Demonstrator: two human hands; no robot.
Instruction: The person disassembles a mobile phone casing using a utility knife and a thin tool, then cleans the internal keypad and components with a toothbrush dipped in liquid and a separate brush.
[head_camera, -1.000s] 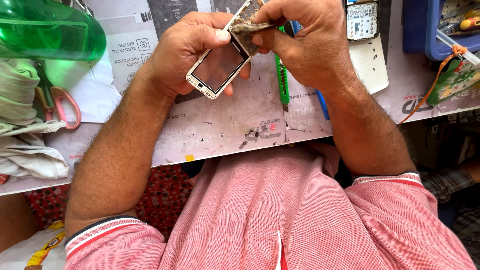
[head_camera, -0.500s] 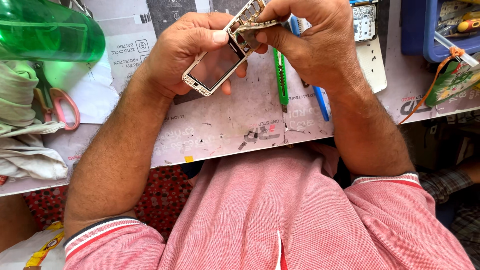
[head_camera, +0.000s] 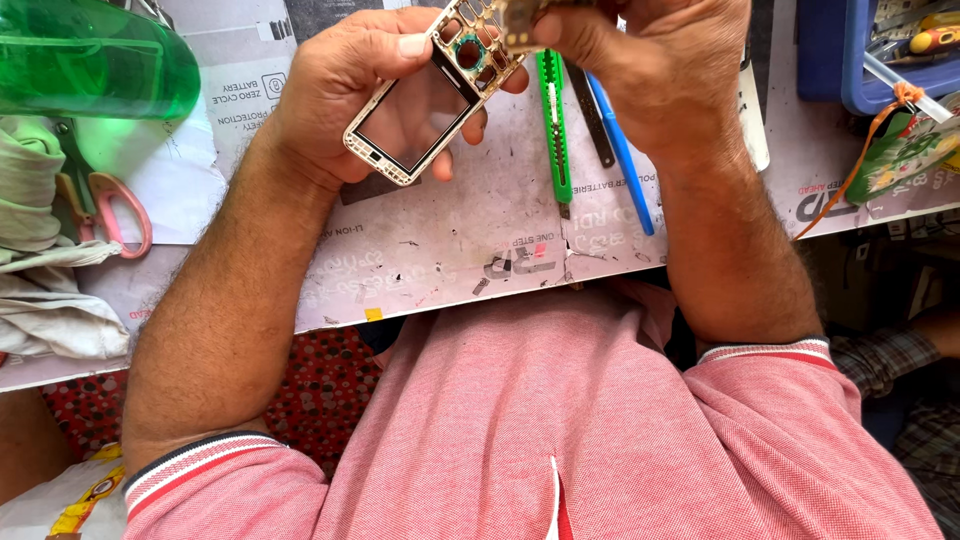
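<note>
Here we see a green bottle (head_camera: 90, 60) and scissors (head_camera: 105, 205) far left on the tabletop (head_camera: 450, 250). Our left hand (head_camera: 350, 90) grips the phone frame (head_camera: 430, 95) above it, its long axis slanting from lower left to upper right. Our right hand (head_camera: 650, 60) pinches its upper end, over a green knife (head_camera: 553, 125).

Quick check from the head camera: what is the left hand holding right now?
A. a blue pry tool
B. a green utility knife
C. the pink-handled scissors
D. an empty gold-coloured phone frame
D: the left hand grips the gold-coloured phone frame, its screen opening empty so the palm shows through, while the right hand pinches its top end.
</note>
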